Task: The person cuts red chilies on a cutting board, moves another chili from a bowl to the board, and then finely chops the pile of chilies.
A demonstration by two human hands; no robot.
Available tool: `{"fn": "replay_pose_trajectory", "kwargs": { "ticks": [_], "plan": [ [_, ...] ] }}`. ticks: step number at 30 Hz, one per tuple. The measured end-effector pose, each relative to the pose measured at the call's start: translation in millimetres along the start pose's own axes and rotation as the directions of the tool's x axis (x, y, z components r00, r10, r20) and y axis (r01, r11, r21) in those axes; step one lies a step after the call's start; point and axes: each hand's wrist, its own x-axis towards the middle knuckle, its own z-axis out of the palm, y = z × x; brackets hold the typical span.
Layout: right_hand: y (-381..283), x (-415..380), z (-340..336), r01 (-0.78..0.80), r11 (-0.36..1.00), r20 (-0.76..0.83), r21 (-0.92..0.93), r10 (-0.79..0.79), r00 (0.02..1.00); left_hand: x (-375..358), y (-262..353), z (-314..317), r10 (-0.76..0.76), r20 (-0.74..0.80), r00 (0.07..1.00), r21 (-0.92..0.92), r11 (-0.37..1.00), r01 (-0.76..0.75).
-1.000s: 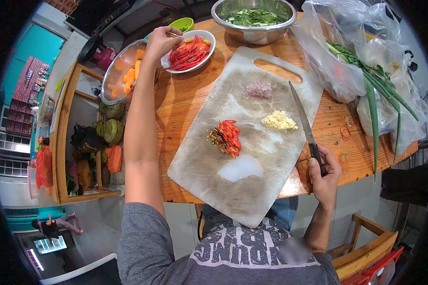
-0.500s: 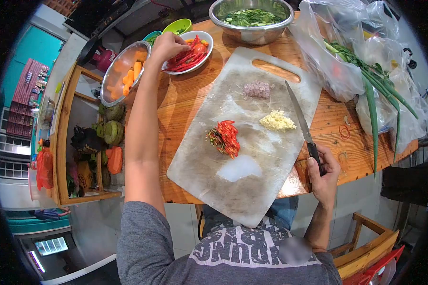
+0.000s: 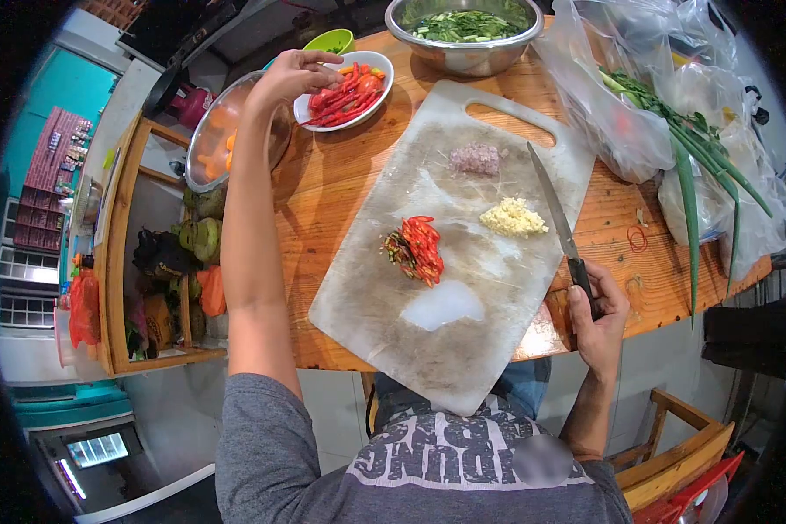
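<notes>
My left hand (image 3: pixel 299 79) hovers at the left rim of a white bowl (image 3: pixel 303 108), fingers apart, nothing visible in them. Long red chilies (image 3: pixel 351 105) and a tomato (image 3: pixel 368 85) lie in that bowl. My right hand (image 3: pixel 599 325) grips the black handle of a kitchen knife (image 3: pixel 554 210), its blade pointing away along the right side of a white cutting board (image 3: pixel 367 314). Three small heaps rest on the board: sliced red chili (image 3: pixel 421 251), minced garlic (image 3: pixel 513 217) and a finely chopped pale purple heap (image 3: pixel 475 159), which looks like shallot.
Behind the board stands a steel bowl (image 3: pixel 463 61) of cut greens. Plastic bags (image 3: pixel 603 131) with spring onions (image 3: pixel 688 218) occupy the right side. On the left, a metal basin (image 3: pixel 203 131) holds orange pieces, and a green bowl (image 3: pixel 334 41) sits farther back.
My left hand has lifted from the chilies and shifted slightly back and left, its fingers spreading. The right hand still holds the knife in nearly the same place.
</notes>
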Motion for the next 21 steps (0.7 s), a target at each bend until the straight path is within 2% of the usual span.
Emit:
{"fn": "replay_pose_trajectory", "kwargs": {
  "ticks": [3, 9, 15, 18, 20, 21],
  "plan": [
    [0, 0, 0, 0.005, 1.0, -0.003, -0.013, -0.005, 1.0, -3, 2, -2, -0.007, 0.044, 0.999, -0.083, 0.997, 0.01],
    [0, 0, -1, 0.005, 1.0, 0.004, -0.011, -0.005, 1.0, -17, 16, 0, 0.084, 0.105, 0.991, -0.074, 0.994, -0.077],
    [-1, 0, 0, 0.013, 1.0, -0.01, -0.008, -0.013, 1.0, -44, 24, 9, 0.118, 0.083, 0.99, -0.118, 0.987, -0.108],
    [-3, -2, 0, -0.013, 0.999, -0.01, -0.029, 0.012, 1.0, -91, 33, 30, 0.098, -0.029, 0.995, -0.026, 0.995, -0.099],
    [-5, -2, -2, -0.017, 0.999, -0.013, -0.042, 0.017, 1.0, -133, 37, 38, 0.074, 0.019, 0.997, 0.152, 0.986, -0.076],
    [-5, -2, -2, -0.013, 0.999, -0.011, -0.043, 0.013, 1.0, -156, 29, 39, 0.047, -0.015, 0.999, 0.164, 0.985, -0.044]
  ]
}}
